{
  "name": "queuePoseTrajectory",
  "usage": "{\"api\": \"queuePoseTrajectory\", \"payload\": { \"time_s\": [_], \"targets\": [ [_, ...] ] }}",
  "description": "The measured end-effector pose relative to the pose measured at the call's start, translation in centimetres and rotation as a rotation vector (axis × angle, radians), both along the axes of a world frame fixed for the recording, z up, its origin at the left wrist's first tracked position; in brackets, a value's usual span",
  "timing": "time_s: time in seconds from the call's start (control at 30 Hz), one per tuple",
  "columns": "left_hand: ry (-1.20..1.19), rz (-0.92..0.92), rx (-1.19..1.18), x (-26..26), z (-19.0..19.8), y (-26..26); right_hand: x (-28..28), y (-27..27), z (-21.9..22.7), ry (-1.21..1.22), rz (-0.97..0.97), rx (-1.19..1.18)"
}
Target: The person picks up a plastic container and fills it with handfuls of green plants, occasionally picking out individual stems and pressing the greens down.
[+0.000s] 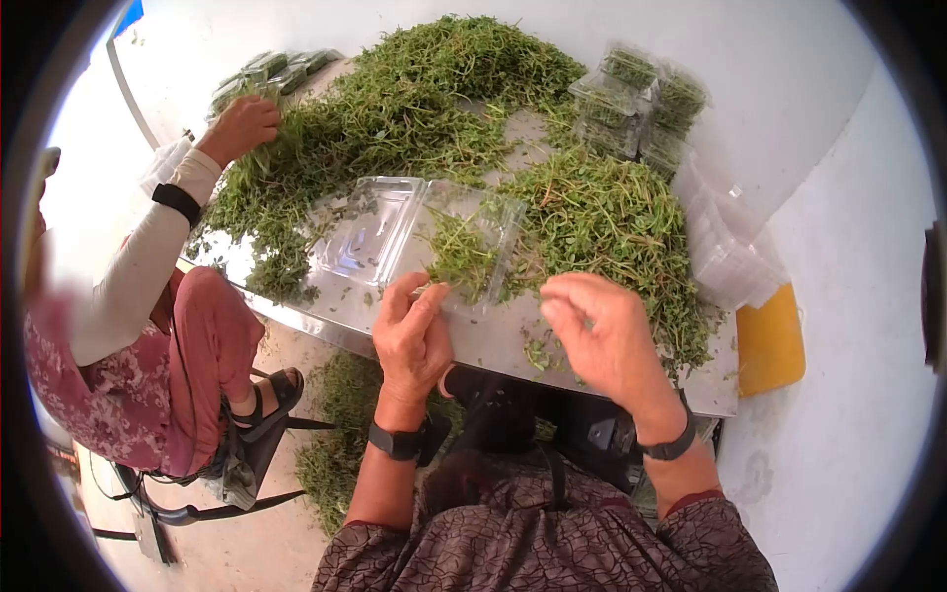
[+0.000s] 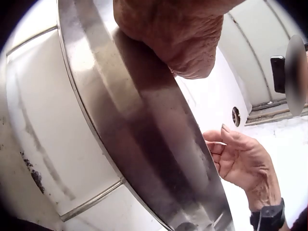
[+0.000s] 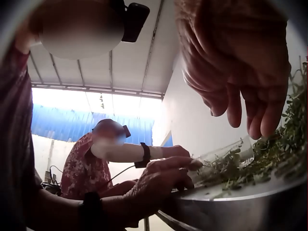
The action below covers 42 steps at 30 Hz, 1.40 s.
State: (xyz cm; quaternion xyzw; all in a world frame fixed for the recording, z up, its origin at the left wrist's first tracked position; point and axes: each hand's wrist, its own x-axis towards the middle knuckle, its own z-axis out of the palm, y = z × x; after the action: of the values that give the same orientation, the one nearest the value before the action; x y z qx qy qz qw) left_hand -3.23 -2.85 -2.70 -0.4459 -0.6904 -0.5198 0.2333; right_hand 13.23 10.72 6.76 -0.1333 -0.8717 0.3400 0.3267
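Note:
My left hand (image 1: 412,340) is at the front edge of an open clear clamshell box (image 1: 370,232), thumb and forefinger close together; whether they pinch a stem is unclear. Green sprigs (image 1: 462,247) lie in the box's right half. My right hand (image 1: 607,335) hovers right of the box, before a heap of greens (image 1: 612,212), fingers bent loosely. In the right wrist view, my right hand's fingers (image 3: 262,113) hang relaxed with nothing visible in them, and my left hand (image 3: 154,185) is beside the box. The left wrist view shows only part of my left hand (image 2: 173,38) above the table edge.
A large heap of greens (image 1: 424,94) covers the back of the metal table (image 1: 483,340). Filled boxes (image 1: 631,104) stand back right, nested clear boxes (image 1: 725,232) at the right edge, a yellow container (image 1: 769,340) beyond. Another person's hand (image 1: 240,128) reaches into greens at left.

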Motion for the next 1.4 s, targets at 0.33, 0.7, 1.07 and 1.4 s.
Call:
{"api": "queuePoseTrajectory", "payload": {
  "time_s": [0.33, 0.7, 1.07, 1.4],
  "targets": [
    [-0.141, -0.056, 0.007, 0.3, 1.1, -1.6, 1.8, -0.4, -5.4, 0.070, 0.018, -0.148],
    [0.281, 0.027, -0.257, 0.9, 6.0, -0.5, 2.0, 0.1, -6.3, 0.149, 0.068, -0.124],
    [0.202, -0.174, -0.567, 0.4, 7.4, -0.3, 2.3, 0.0, -6.5, 0.161, 0.088, -0.100],
    [0.176, -0.275, -0.513, -0.1, 9.0, -1.6, 2.2, -0.1, -6.4, 0.145, 0.084, -0.101]
  ]
}}
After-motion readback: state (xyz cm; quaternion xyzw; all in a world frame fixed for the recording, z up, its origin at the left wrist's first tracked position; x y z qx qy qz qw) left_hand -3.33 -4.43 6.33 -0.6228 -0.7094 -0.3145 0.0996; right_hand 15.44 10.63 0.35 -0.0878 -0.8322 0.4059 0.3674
